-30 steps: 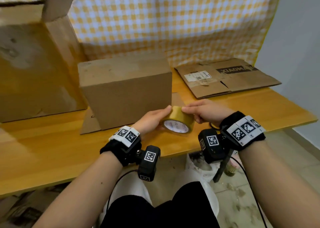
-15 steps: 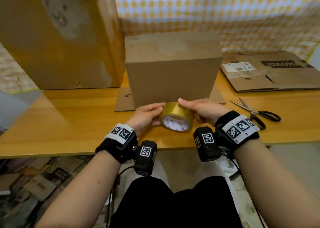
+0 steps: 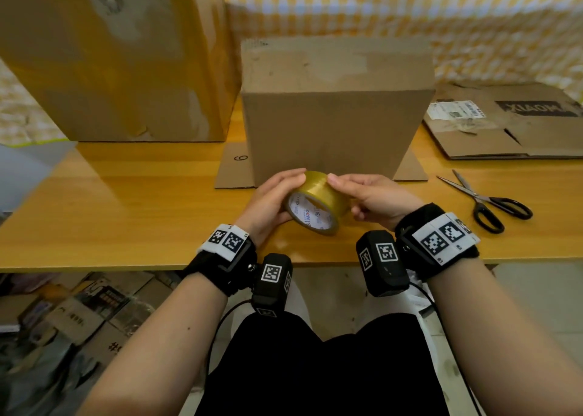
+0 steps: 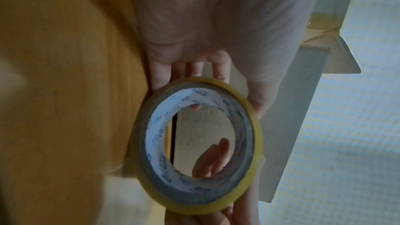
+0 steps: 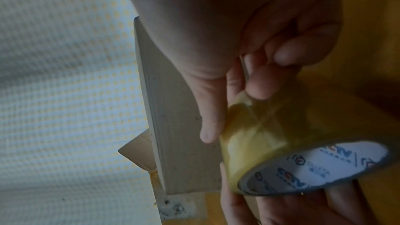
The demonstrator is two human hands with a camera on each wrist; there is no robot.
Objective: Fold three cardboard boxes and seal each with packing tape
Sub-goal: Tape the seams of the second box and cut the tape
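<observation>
A roll of yellowish packing tape (image 3: 318,201) with a white printed core is held above the wooden table (image 3: 126,213), just in front of a folded brown cardboard box (image 3: 334,109). My left hand (image 3: 271,201) cups the roll from the left, fingers curled round its rim. My right hand (image 3: 372,198) grips it from the right, thumb on top of the tape band. In the left wrist view the tape roll (image 4: 199,146) faces the camera, with fingers seen through its hole. In the right wrist view the tape roll (image 5: 281,143) lies under my thumb and fingers.
A large tall cardboard box (image 3: 120,56) stands at the back left. A flattened box (image 3: 511,122) with a label lies at the right. Black-handled scissors (image 3: 485,201) lie open on the table at the right. A flat cardboard piece (image 3: 233,169) sticks out under the middle box.
The head view has swung left and down, bringing the scissors and the big box into view. Both hands stay on the tape roll, which has tilted slightly.
</observation>
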